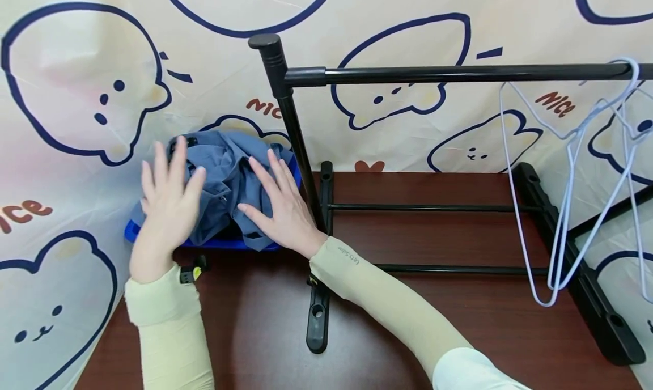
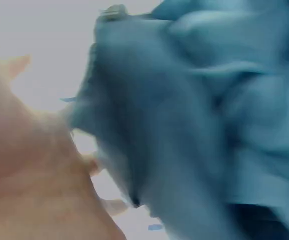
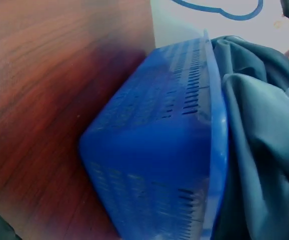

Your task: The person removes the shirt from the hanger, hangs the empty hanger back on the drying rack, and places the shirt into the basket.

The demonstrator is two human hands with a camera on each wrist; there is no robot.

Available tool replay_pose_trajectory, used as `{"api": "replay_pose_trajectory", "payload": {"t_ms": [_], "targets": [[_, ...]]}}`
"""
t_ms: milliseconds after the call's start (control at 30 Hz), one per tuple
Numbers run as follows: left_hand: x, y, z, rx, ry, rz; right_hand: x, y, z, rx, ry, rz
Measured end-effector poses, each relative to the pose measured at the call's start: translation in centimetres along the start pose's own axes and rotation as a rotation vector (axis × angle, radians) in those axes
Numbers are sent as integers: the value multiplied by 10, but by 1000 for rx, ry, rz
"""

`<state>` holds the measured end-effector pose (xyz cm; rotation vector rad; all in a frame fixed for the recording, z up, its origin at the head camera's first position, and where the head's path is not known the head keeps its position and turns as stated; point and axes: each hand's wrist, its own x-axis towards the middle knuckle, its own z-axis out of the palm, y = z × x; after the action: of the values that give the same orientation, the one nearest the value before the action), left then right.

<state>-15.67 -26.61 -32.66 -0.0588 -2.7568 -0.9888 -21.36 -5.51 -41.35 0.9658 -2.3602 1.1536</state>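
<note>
A crumpled blue garment fills a blue plastic basket at the left of the table. My left hand is above the basket's left side, fingers spread and straight, and holds nothing. Over the right part of the cloth, my right hand has its fingers extended; whether they touch it I cannot tell. In the left wrist view the left hand appears beside the blurred garment. The right wrist view shows the slotted basket wall, with cloth bulging over the rim.
A black garment rack stands right of the basket, its near upright close to my right hand. Several pale blue hangers hang at the rail's right. A rack foot lies on the brown table; a patterned sheet covers the back.
</note>
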Motion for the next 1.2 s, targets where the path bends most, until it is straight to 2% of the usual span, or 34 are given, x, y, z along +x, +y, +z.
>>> {"api": "replay_pose_trajectory", "payload": {"t_ms": [67, 167, 233, 367, 567, 700, 900, 1067, 1200], "targets": [[7, -8, 13, 93, -102, -103, -1, 3, 2, -52, -46, -10], [14, -30, 33, 169, -221, -168, -3, 11, 6, -158, -142, -20], [17, -43, 43, 188, -240, -188, -5, 15, 9, -220, -201, -6], [25, -65, 56, 241, -224, -168, -2, 21, 14, -324, -281, 50], [38, -87, 63, 268, -274, -168, 7, 21, 19, -448, -410, 124], [46, -95, 64, 289, -339, -185, 13, 20, 24, -555, -488, 155], [56, -92, 70, 309, -404, -220, 20, 18, 30, -716, -589, 168], [57, -92, 74, 315, -419, -227, 21, 16, 30, -734, -656, 194], [54, -95, 73, 315, -395, -227, 22, 14, 30, -727, -649, 176]]}}
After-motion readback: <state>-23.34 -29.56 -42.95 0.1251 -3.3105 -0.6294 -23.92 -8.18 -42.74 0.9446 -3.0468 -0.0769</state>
